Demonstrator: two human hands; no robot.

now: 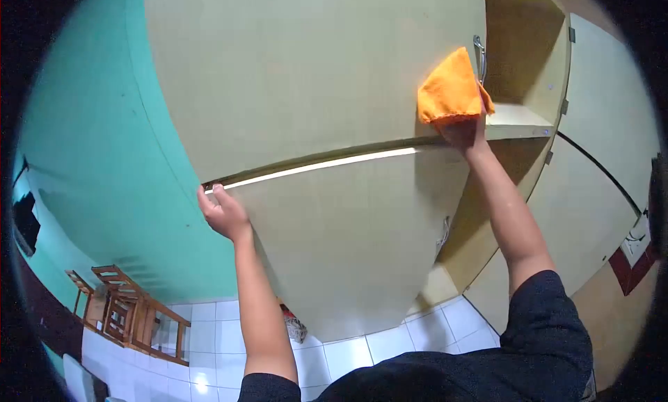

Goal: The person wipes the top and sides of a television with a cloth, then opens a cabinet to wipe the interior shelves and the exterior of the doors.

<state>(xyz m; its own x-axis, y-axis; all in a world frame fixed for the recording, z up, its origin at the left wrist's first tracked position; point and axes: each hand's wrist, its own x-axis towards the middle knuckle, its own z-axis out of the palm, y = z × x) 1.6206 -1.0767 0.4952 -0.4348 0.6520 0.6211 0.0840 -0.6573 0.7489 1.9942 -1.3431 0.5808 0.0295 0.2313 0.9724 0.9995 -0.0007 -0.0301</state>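
Observation:
In the head view, an orange cloth (pixel 451 89) is spread against the upper cabinet door (pixel 313 68), close to its metal handle (pixel 481 58). My right hand (pixel 465 132) holds the cloth from below, and most of its fingers are hidden under the fabric. At the lower left, my left hand (pixel 224 213) grips the top outer corner of the lower cabinet door (pixel 348 242), its thumb and a finger closed over the edge. Both doors stand swung out from the cabinet.
Behind the doors the open cabinet shows a shelf (pixel 518 117). More closed doors (pixel 609 103) stand at the right. A green wall (pixel 90 145) rises at the left, with a wooden chair (pixel 139 311) below it. White tiles (pixel 344 360) cover the floor.

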